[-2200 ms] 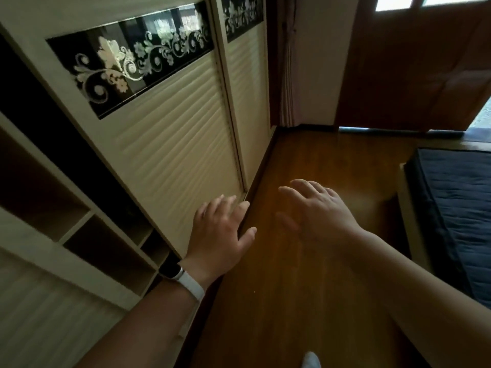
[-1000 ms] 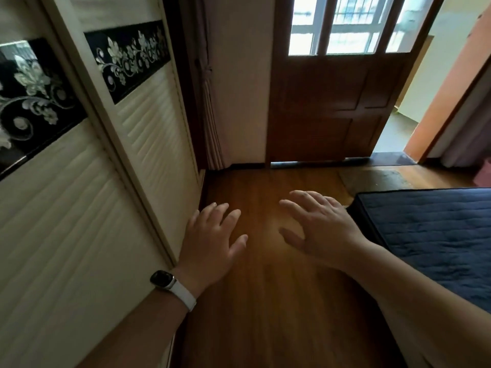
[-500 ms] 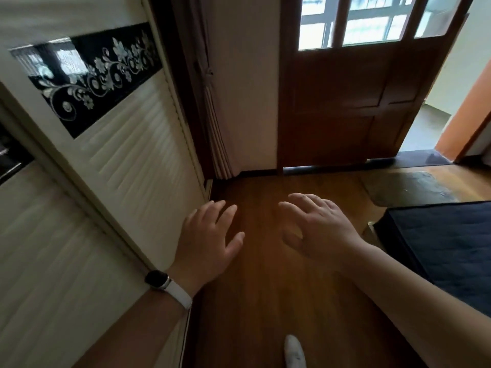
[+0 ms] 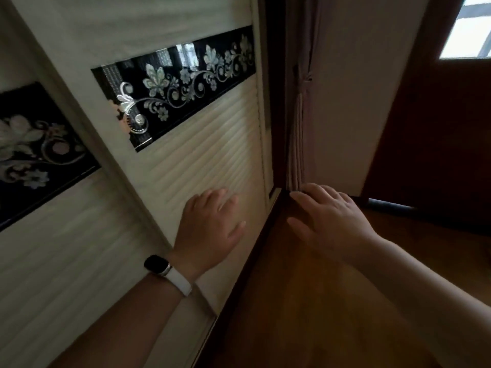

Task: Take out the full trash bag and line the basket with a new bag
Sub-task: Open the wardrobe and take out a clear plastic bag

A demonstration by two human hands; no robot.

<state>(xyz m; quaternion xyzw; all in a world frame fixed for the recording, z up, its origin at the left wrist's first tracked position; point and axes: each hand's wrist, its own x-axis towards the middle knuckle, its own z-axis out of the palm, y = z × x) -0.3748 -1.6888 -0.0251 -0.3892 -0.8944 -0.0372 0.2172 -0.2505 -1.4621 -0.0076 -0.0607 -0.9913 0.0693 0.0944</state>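
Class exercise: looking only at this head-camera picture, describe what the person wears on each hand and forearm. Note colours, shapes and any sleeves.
The left hand has a smartwatch at the wrist: a dark, rounded-rectangular face with a pale metallic edge, on a plain white band. No rings show. The right hand wears nothing visible. Both forearms are bare, with no sleeves in view.

left hand (image 4: 210, 229): bare, no rings or glove.
left wrist: smartwatch (image 4: 157, 264) with a dark, rounded-rectangle face in a pale metallic case.
watch strap (image 4: 179, 283): plain white, smooth band.
right hand (image 4: 329, 221): bare, no rings or glove.
forearms: both uncovered, no sleeves in view.
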